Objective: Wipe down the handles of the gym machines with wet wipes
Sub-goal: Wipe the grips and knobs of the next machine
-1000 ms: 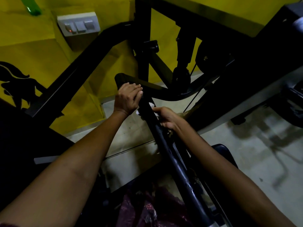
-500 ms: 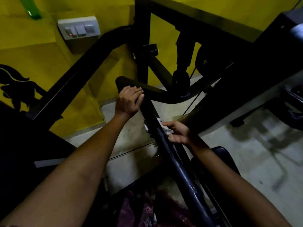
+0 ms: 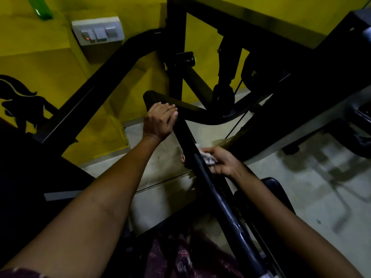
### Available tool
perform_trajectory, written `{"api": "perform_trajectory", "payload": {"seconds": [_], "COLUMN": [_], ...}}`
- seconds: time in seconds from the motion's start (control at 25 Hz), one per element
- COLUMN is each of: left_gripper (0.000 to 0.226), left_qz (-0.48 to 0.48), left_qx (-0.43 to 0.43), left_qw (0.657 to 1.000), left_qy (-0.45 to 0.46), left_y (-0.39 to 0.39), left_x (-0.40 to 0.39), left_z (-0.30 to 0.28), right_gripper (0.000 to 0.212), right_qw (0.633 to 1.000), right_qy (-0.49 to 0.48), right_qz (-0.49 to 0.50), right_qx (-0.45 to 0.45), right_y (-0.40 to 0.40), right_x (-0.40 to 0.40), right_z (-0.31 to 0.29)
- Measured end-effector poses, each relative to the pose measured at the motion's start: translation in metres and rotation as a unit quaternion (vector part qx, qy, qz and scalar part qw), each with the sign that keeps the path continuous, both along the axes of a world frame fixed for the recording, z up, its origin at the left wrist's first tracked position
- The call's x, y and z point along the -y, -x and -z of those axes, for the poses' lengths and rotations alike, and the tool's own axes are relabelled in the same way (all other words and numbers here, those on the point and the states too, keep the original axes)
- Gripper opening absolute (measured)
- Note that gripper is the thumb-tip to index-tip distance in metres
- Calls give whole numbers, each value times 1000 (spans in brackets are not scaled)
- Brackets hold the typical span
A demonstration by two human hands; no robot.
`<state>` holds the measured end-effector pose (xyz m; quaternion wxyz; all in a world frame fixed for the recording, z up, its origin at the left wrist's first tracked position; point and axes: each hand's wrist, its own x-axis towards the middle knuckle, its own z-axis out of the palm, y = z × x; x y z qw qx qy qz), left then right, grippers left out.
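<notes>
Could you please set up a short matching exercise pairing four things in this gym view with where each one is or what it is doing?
Column one:
1. left hand
2. crumpled white wet wipe
3. grey wall switch panel
4. right hand

Column two:
A. mounted on the yellow wall, a red light lit
B. rests on the top end of the black handle bar
C. presses the wipe against the bar, lower down
D. squeezed between fingers and the bar

Pairs: 1-B, 2-D, 3-A, 4-C
</notes>
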<state>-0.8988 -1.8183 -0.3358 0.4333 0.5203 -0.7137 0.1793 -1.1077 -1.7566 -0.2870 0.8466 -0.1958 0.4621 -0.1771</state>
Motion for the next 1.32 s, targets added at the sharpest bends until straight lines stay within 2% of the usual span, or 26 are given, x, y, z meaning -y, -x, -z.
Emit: {"api": "perform_trajectory", "payload": {"seconds": [0.08,0.16,0.2,0.24,0.28,0.32,0.4,0.48,0.56,0.68,0.92,1.08,1.16,1.24,1.32], "left_gripper": [41,33,32,32,32,32,31,30,30,31,32,33,33,33,32], "left_qz": [5,0,-3,-6,-8,-7,0,2,-1,-5,-12,-10,-13,-14,-12], "left_qx": [7,11,12,12,12,9,3,4,6,5,-14,-7,-1,-3,-8], "left_qw": [1000,1000,1000,1000,1000,1000,1000,1000,1000,1000,1000,1000,1000,1000,1000], "left_qy": [2,6,7,9,10,9,11,18,18,-3,-7,-14,-17,-13,-5], "left_y": [0,0,-1,-1,-1,-1,-1,-1,0,0,-1,1,1,0,0], "left_x": [1,1,0,0,0,1,1,0,0,1,1,-1,-1,-1,0], "left_z": [-2,-2,-2,-1,0,-1,-1,-1,-2,-1,-1,-5,-5,-4,-3], "right_gripper": [32,29,29,32,33,30,36,47,45,41,34,33,31,33,36], "right_qw": [999,996,995,985,955,909,821,742,698,658,556,484,443,385,354], "right_qy": [15,53,80,139,230,338,491,578,607,622,703,703,705,733,779], "right_qz": [44,53,22,-22,-64,-89,-164,-240,-281,-314,-382,-437,-435,-394,-347], "right_qx": [0,-40,-53,-103,-174,-227,-239,-241,-256,-284,-224,-285,-343,-399,-385], "right_y": [-18,-29,-23,-15,-8,-1,13,17,10,-4,45,4,-15,-13,3], "right_x": [5,3,-5,-15,-23,-30,-41,-42,-30,-13,-49,-9,2,-5,-27], "right_z": [-10,-7,-10,-16,-19,-20,-22,-18,-19,-24,-30,-38,-40,-38,-36]}}
